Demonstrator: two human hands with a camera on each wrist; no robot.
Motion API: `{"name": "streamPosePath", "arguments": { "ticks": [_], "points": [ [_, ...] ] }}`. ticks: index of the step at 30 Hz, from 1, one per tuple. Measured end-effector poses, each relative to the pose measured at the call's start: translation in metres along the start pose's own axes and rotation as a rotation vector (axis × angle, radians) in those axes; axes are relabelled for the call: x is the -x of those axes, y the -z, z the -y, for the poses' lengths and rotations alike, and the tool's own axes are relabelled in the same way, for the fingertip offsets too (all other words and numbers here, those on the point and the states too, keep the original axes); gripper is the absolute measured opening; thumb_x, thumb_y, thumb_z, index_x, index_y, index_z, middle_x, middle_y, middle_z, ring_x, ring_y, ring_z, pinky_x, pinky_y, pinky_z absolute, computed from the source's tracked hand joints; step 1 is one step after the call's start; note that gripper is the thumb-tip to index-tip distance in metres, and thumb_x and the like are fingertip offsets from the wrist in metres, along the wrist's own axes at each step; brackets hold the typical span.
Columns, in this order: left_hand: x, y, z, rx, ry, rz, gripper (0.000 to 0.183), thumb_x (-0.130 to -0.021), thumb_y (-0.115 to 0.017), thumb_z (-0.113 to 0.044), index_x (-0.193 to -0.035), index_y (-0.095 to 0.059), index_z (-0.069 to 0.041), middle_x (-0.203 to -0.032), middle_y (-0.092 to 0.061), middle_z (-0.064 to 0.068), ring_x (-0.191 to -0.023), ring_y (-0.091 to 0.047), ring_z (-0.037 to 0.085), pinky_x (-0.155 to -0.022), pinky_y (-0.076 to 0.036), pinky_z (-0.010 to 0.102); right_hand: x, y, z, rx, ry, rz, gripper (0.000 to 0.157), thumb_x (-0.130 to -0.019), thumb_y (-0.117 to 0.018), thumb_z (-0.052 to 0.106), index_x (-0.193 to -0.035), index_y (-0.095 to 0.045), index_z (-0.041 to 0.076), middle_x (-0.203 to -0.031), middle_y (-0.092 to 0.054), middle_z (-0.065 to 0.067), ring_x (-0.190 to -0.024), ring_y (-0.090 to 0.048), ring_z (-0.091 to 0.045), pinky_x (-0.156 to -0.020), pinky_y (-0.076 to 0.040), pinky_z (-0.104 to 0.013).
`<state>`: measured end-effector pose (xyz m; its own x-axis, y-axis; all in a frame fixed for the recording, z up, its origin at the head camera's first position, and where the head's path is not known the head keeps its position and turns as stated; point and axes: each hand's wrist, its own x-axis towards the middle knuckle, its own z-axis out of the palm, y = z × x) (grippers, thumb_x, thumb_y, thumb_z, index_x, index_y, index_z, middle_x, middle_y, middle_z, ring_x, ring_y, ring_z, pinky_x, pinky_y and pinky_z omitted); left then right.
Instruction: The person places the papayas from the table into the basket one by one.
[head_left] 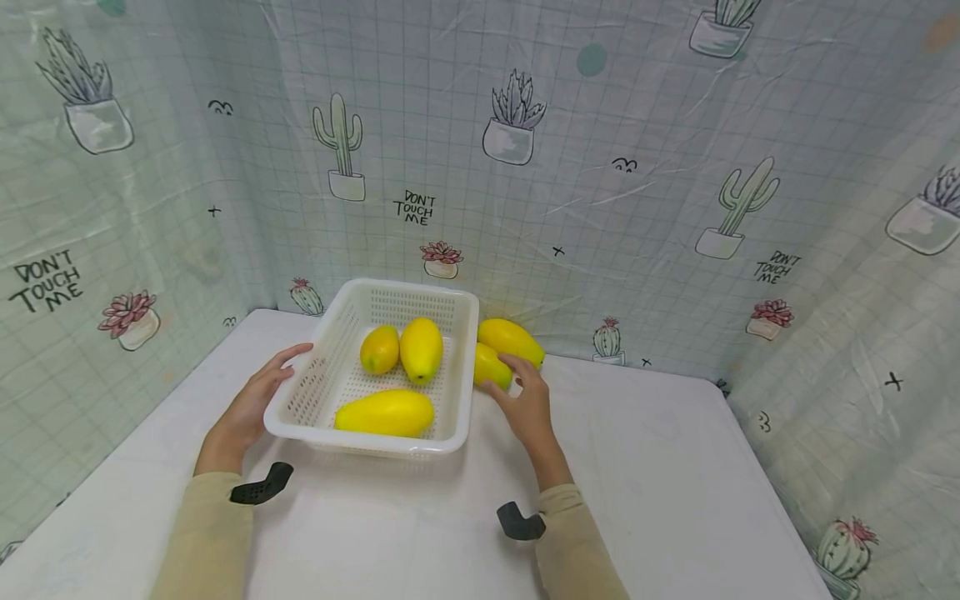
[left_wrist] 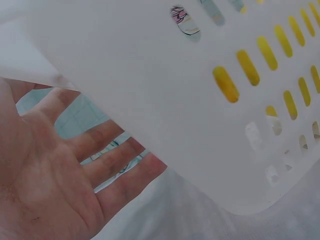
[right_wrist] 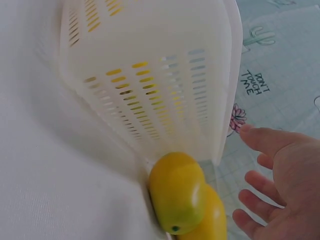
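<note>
A white slotted plastic basket (head_left: pixel 375 446) stands on the table with three yellow fruits inside: a small rounded mango-like fruit (head_left: pixel 379 350), a larger oval one (head_left: pixel 422 350) beside it, and a long papaya-like fruit (head_left: pixel 385 413) across the near end. My left hand (head_left: pixel 258 400) is at the basket's left side, fingers extended along the rim. To the right of the basket lie two more yellow fruits, the nearer one (right_wrist: pixel 177 192) partly overlapping the farther one (head_left: pixel 512 337). Over this pair hovers my right hand (head_left: pixel 528 408), its fingers spread and loosely bent, gripping nothing.
The white table (head_left: pixel 637 467) extends to the right and in front of the basket. A cactus-print curtain (head_left: pixel 570 208) hangs close behind the basket and fruits and along both sides. Dark curved pieces (head_left: pixel 262 485) sit at both wrists.
</note>
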<state>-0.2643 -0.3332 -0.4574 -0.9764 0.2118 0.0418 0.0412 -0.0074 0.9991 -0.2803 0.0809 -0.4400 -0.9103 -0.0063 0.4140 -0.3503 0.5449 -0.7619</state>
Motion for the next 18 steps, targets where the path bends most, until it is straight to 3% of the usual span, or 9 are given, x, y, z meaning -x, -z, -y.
{"name": "streamPosePath", "arguments": {
  "ticks": [8,18],
  "points": [
    [-0.0001,0.0014,0.0010,0.010,0.004,0.024,0.049,-0.105,-0.033,-0.032,-0.154,-0.023,-0.029,-0.143,-0.042,-0.013,-0.110,-0.058,0.006,-0.087,-0.055,0.026,0.0017,-0.0010,-0.0028,-0.016,-0.038,0.002,0.050,-0.082,-0.077,0.023,-0.128,-0.059,0.012,-0.129,-0.059,-0.007,-0.122,-0.054,-0.028,-0.100,-0.048,-0.047],
    [0.0012,-0.0005,-0.0004,-0.017,0.017,0.006,0.053,-0.104,-0.035,-0.034,-0.155,-0.020,-0.029,-0.153,-0.033,-0.004,-0.113,-0.056,0.006,-0.087,-0.054,0.026,-0.0007,-0.0041,-0.0101,0.002,-0.064,0.008,0.050,-0.083,-0.076,0.023,-0.129,-0.058,0.013,-0.131,-0.058,-0.006,-0.123,-0.053,-0.029,-0.102,-0.047,-0.048]
  ]
}}
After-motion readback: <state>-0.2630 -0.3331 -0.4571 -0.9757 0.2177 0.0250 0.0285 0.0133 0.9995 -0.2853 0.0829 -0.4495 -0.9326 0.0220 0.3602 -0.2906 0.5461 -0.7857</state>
